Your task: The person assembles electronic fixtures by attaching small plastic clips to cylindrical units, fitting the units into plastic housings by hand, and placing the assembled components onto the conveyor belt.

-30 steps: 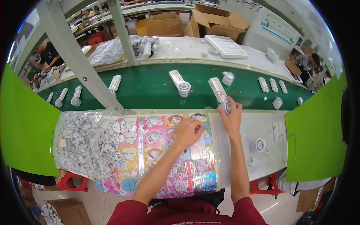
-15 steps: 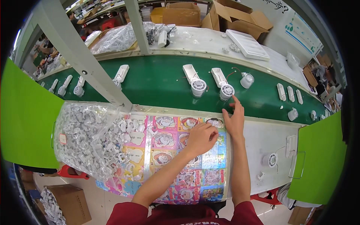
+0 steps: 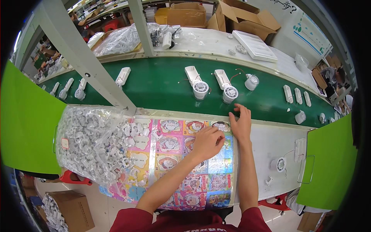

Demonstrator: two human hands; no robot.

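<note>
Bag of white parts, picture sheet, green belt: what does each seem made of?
Bag: thin clear plastic film, likely; wrinkled, see-through.
Picture sheet: glossy, perhaps plastic or coated paper; bright glare.
Green belt: smooth, semi-gloss, probably plastic or rubber; soft reflections.

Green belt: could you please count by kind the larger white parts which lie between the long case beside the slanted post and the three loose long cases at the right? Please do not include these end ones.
Long cases: 2
Round parts: 3
Total: 5
</note>
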